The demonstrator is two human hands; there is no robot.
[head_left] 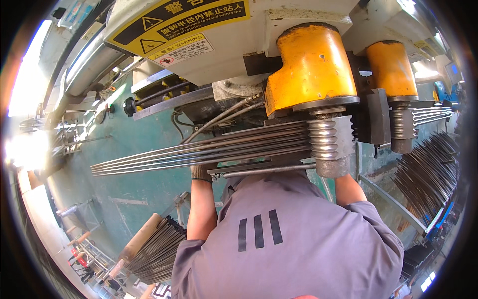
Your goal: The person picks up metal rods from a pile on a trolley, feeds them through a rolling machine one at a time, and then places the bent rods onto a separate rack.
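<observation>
The bare left forearm (pixel 201 212) is extended forward, the dark-gloved left hand (pixel 201 172) mostly hidden; the bare right forearm (pixel 348 190) is likewise extended, the right hand concealed.

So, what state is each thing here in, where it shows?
Long thin grey metal rods: lined up side by side
Left hand in dark glove: mostly hidden behind them, grip unclear
Right hand: hidden
Large orange cylindrical housing: scuffed
Grooved silver metal cylinder: beside the rods' right ends
Dark thin metal rods, lower left: bunched together
</observation>
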